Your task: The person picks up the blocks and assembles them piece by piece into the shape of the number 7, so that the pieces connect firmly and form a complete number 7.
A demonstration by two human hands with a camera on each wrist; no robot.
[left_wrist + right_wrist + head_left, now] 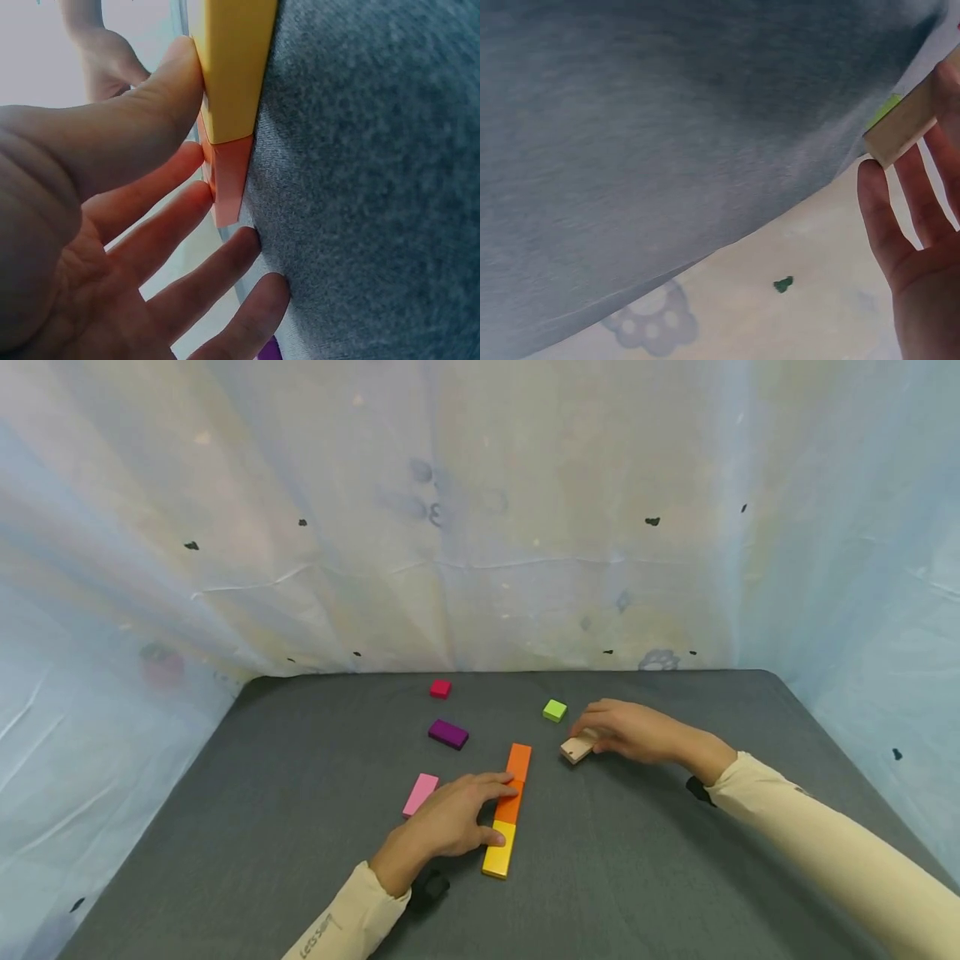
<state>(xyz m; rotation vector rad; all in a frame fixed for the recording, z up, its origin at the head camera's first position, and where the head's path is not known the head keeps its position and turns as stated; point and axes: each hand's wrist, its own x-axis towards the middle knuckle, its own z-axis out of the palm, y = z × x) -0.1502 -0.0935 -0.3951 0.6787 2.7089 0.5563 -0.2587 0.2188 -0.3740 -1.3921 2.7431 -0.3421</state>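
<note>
A row of flat blocks runs away from me on the dark cloth: a yellow block [497, 862] nearest, then one orange block [508, 808] and a second orange block [519, 758] behind it, end to end. My left hand [453, 818] rests along the row's left side with fingers spread. Its thumb touches the yellow block in the left wrist view, and two fingertips meet the orange part. To the right, my right hand [637, 732] pinches a plain wooden block [576, 748] between thumb and fingers, low over the cloth.
A pink block [421, 795] lies just left of my left hand. Farther back are a purple block [448, 734], a small red block [440, 688] and a lime green block [555, 710], close to my right fingers. Pale curtains [480, 527] bound the table behind and at both sides.
</note>
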